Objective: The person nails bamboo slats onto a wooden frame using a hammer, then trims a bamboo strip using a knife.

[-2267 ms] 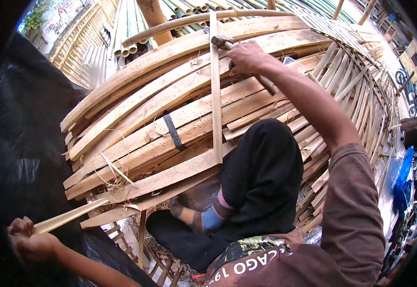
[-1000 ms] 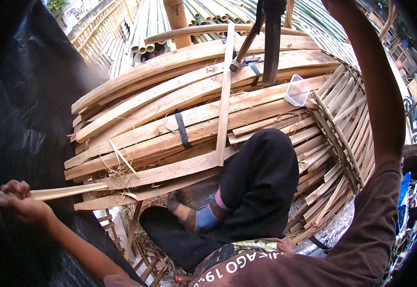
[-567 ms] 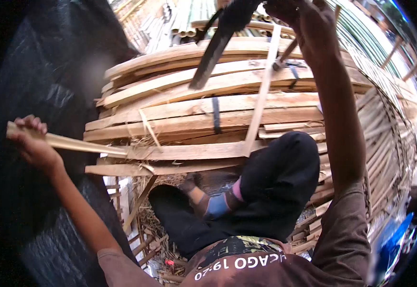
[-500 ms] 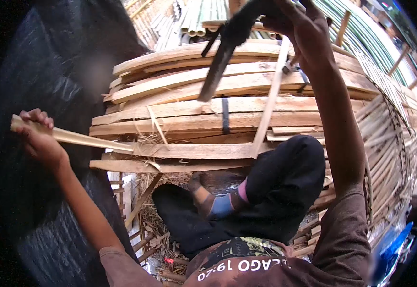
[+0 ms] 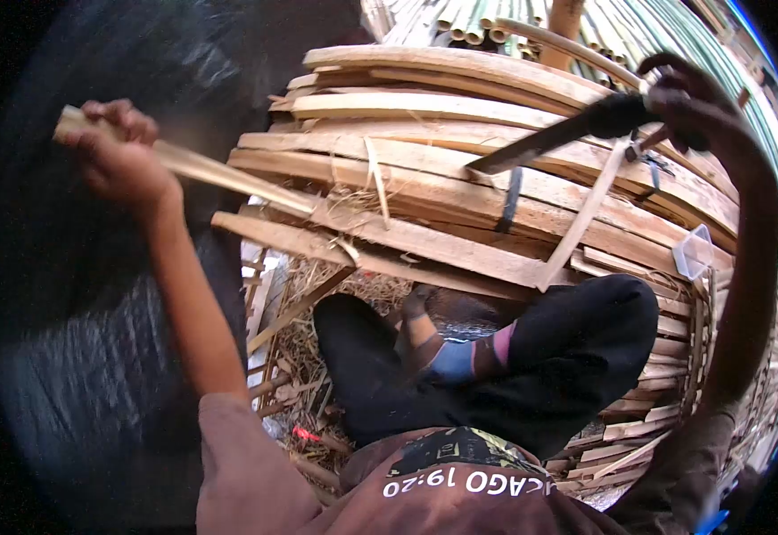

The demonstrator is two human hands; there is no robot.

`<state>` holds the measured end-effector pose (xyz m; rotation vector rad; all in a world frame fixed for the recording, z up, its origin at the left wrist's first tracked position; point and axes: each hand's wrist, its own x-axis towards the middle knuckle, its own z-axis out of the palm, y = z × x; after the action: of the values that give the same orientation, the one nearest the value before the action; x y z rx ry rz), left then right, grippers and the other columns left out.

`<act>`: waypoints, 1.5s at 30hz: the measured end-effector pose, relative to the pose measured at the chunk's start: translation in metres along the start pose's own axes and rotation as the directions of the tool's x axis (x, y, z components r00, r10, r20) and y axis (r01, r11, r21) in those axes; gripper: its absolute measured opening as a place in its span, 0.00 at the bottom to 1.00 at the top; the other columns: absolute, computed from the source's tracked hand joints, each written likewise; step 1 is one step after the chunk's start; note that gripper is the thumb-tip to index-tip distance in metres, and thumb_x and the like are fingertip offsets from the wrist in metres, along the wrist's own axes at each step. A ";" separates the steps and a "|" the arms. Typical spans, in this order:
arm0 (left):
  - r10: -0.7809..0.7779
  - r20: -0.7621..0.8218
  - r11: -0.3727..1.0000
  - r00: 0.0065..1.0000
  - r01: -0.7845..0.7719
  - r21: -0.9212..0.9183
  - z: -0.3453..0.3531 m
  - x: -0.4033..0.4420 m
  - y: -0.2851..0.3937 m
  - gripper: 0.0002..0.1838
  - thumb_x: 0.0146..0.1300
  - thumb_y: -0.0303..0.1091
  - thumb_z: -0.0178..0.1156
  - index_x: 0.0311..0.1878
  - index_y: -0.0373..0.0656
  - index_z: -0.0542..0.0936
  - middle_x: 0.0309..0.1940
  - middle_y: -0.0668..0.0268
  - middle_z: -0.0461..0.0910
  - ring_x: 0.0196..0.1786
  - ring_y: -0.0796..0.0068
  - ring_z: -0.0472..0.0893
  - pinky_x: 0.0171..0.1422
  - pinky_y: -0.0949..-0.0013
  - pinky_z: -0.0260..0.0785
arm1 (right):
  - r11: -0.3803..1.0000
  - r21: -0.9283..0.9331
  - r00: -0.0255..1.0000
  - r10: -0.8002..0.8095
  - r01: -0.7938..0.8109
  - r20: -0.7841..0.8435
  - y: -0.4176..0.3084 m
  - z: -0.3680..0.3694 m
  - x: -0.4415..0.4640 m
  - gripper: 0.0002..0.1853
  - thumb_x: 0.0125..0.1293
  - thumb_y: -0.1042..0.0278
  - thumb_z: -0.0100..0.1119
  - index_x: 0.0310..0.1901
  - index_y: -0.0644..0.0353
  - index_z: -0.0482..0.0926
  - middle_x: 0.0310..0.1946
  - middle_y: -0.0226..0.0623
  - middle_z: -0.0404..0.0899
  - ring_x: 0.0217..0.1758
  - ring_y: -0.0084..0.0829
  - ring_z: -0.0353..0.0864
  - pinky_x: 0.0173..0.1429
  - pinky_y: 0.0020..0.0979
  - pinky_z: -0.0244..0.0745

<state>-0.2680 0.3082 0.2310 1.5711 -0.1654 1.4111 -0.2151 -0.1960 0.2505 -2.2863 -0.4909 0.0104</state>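
My left hand (image 5: pixel 121 152) is closed around the far end of a pale wooden strip (image 5: pixel 228 178), over the black sheet. The strip's other end rests on the edge of a sawn plank (image 5: pixel 424 242) in front of my crossed legs. At the upper right, my right hand (image 5: pixel 699 105) grips a machete (image 5: pixel 560 134) by its dark handle. Its blade points down and left above the stacked planks (image 5: pixel 460 111), apart from the strip. A thin flat stick (image 5: pixel 585 214) lies slantwise across the planks below the right hand.
A black plastic sheet (image 5: pixel 77 294) covers the left side. Shavings (image 5: pixel 371 290) lie below the planks. A clear plastic container (image 5: pixel 694 253) sits at the right, near split sticks (image 5: pixel 661 357). Bamboo poles (image 5: pixel 473 20) lie at the back.
The view has turned, shifting the planks. My right hand and the machete have come lower and to the right, and the blade is more level. My left hand still holds the strip.
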 end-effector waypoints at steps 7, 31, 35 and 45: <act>0.126 0.022 0.992 0.992 -0.125 -0.024 -0.017 -0.003 -0.004 0.29 0.74 0.65 0.35 0.39 0.45 0.66 0.19 0.68 0.63 0.19 0.80 0.59 0.22 0.75 0.52 | 0.876 -0.329 0.895 0.419 -0.353 0.154 -0.017 0.023 -0.033 0.37 0.53 0.75 0.64 0.68 0.51 0.65 0.45 0.46 0.77 0.28 0.26 0.81 0.26 0.21 0.75; 0.070 -0.011 0.916 0.997 -0.069 -0.395 -0.104 -0.014 -0.002 0.29 0.64 0.68 0.52 0.42 0.48 0.72 0.27 0.68 0.66 0.22 0.80 0.57 0.24 0.77 0.47 | 0.786 -0.465 0.810 0.546 -0.407 0.214 -0.034 0.055 -0.042 0.40 0.40 0.83 0.67 0.61 0.57 0.70 0.48 0.41 0.77 0.51 0.36 0.77 0.58 0.33 0.71; 0.122 -0.195 0.993 0.973 -0.119 0.026 -0.094 -0.011 -0.007 0.29 0.64 0.69 0.50 0.38 0.49 0.68 0.21 0.74 0.57 0.21 0.83 0.53 0.23 0.78 0.43 | 0.699 -0.544 0.790 0.604 -0.465 0.101 -0.041 0.078 -0.059 0.37 0.41 0.82 0.63 0.60 0.57 0.70 0.48 0.44 0.77 0.51 0.39 0.78 0.59 0.35 0.70; 0.127 -0.187 0.992 0.974 -0.120 0.044 -0.069 -0.020 0.009 0.28 0.67 0.71 0.42 0.38 0.52 0.64 0.19 0.74 0.56 0.19 0.83 0.51 0.22 0.77 0.40 | 0.884 0.057 0.885 0.460 -0.464 0.069 0.074 0.165 -0.187 0.41 0.47 0.83 0.56 0.68 0.63 0.62 0.59 0.47 0.72 0.64 0.36 0.71 0.70 0.30 0.60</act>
<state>-0.3274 0.3433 0.2090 1.4637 -0.1285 1.6595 -0.3885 -0.1915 0.0569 -2.2832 0.0413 0.3234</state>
